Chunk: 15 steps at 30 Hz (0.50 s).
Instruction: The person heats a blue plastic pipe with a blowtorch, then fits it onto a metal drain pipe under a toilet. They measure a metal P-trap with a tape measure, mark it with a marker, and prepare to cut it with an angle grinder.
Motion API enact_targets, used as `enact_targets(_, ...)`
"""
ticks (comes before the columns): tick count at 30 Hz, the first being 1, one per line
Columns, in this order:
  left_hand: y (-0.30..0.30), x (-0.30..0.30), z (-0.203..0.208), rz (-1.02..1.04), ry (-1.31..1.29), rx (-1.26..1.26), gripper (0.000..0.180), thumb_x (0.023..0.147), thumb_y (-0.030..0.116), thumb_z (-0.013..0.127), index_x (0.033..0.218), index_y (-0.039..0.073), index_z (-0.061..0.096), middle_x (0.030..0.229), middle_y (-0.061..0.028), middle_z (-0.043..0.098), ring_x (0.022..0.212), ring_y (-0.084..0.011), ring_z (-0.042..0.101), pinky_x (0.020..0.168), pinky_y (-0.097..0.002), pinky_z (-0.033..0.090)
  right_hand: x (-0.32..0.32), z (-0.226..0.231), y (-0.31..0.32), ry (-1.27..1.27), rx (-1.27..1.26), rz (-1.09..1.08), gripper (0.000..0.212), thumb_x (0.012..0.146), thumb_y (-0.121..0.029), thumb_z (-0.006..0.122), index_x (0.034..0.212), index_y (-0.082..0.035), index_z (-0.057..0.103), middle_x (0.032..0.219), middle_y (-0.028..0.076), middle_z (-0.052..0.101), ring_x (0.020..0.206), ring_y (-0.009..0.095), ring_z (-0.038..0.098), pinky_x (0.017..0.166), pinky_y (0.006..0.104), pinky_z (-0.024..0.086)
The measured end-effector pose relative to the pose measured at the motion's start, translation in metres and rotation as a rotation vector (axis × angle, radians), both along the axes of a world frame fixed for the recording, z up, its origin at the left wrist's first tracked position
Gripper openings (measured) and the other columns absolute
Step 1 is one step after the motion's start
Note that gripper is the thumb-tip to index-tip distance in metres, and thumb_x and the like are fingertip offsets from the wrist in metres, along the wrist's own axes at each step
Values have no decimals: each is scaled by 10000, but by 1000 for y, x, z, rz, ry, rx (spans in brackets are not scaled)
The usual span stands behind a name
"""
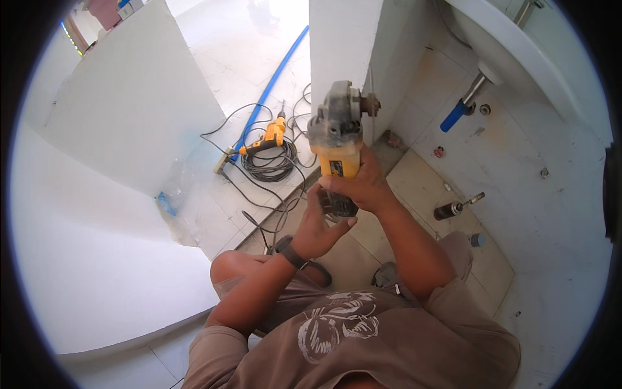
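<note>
An angle grinder (335, 139), yellow in the body with a dirty black gear head, is held up in front of me, head away. Its brown, worn spindle end (370, 105) points right; I cannot tell whether a disc is on it. My right hand (364, 183) wraps around the yellow body from the right, thumb across the top. Cupped about the black rear end is my left hand (317, 228), thumb stretched below it and fingers along its left side, slightly blurred and partly hidden. A dark band (294, 257) circles my left wrist.
A yellow drill (267, 137) lies by a coiled black cable (270, 167) and a power strip (224, 160). Behind runs a blue pipe (280, 72). At right, a dark bottle (448, 211) lies on the tiles below a white basin (518, 52). White walls flank me.
</note>
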<state>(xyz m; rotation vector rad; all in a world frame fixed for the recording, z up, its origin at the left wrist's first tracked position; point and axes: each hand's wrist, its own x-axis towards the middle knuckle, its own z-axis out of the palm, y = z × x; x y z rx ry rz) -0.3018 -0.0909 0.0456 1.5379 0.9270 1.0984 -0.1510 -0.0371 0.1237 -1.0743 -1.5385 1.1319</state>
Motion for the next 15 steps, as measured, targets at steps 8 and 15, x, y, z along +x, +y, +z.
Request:
enact_targets(8, -2, 29, -10, -633, -293, -478, 659, 797, 107, 847, 1348, 8, 498, 1227, -118, 662, 1104, -231, 672, 990, -388, 526, 50, -16, -16, 627, -225, 467, 639, 724, -260, 816, 1269, -25, 580, 996, 121, 688, 894, 206, 696, 779, 345, 577)
enact_targets(15, 4, 21, 23, -321, -196, -421, 663, 756, 173, 881, 1293, 42, 515, 1101, -85, 695, 976, -169, 676, 902, -344, 545, 31, 22, -16, 410, 3, 33, 654, 767, -233, 819, 1308, -3, 532, 1027, 127, 683, 890, 218, 702, 795, 347, 572)
